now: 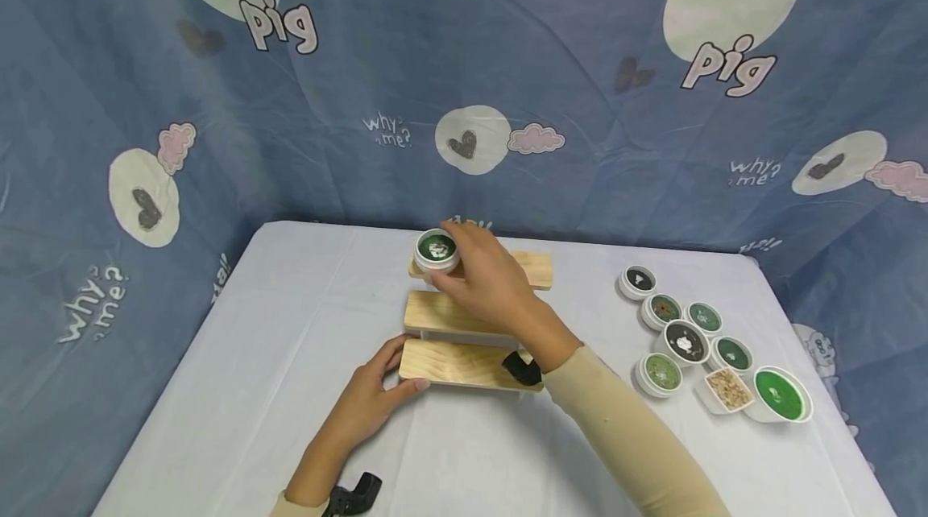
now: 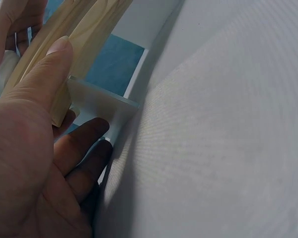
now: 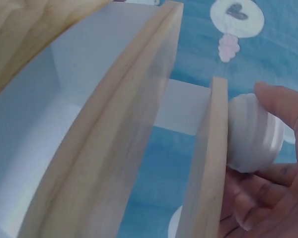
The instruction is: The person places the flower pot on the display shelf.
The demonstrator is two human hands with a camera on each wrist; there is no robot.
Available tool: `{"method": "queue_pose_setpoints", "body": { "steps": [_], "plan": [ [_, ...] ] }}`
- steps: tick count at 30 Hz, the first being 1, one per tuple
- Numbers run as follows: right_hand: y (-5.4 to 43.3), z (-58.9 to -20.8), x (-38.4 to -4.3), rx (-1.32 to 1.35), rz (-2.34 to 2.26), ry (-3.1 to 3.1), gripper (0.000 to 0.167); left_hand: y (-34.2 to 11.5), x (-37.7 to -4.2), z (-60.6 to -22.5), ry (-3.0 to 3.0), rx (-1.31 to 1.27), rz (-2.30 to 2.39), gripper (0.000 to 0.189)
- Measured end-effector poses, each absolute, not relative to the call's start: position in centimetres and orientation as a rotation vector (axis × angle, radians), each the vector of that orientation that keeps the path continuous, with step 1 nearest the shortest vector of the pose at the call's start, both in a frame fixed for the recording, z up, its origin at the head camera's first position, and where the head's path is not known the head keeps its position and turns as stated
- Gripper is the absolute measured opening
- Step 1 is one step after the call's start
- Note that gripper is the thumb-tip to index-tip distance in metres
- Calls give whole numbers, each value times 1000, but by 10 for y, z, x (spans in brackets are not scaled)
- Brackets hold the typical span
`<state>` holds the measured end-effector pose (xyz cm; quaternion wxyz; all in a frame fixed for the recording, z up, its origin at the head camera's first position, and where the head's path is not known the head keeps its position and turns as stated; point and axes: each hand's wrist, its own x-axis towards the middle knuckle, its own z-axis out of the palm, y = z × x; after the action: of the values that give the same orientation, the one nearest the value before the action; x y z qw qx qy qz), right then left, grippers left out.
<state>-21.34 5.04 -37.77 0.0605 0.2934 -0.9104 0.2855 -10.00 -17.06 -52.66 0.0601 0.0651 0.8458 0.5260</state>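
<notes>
A small white round tub (image 1: 437, 248) with a dark green top is held in my right hand (image 1: 496, 279), thumb on one side and fingers on the other. It is at the left end of the top tier of a three-step wooden stand (image 1: 464, 364). In the right wrist view the tub's (image 3: 252, 131) base touches the board. My left hand (image 1: 371, 400) grips the left end of the lowest tier. In the left wrist view its thumb (image 2: 57, 54) lies on the wood, with fingers below beside a translucent support (image 2: 99, 99).
On the right of the white-covered table (image 1: 217, 372) stand several white tubs with green or dark tops, such as a pale green one (image 1: 661, 374). A square cup of tan bits (image 1: 727, 390) and a larger bright green bowl (image 1: 781, 394) are beside them. A blue printed cloth (image 1: 377, 58) hangs behind.
</notes>
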Motion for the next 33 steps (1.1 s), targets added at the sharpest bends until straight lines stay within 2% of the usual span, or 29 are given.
{"method": "queue_pose_setpoints", "body": {
  "steps": [8,33],
  "plan": [
    [76,-378,-202,800,872,-2834,86,-167,-101,-527,2539,214,1594,78],
    [163,-385,-163,771,971,-2736,78,-169,-101,-526,2559,152,1588,78]
  ]
}}
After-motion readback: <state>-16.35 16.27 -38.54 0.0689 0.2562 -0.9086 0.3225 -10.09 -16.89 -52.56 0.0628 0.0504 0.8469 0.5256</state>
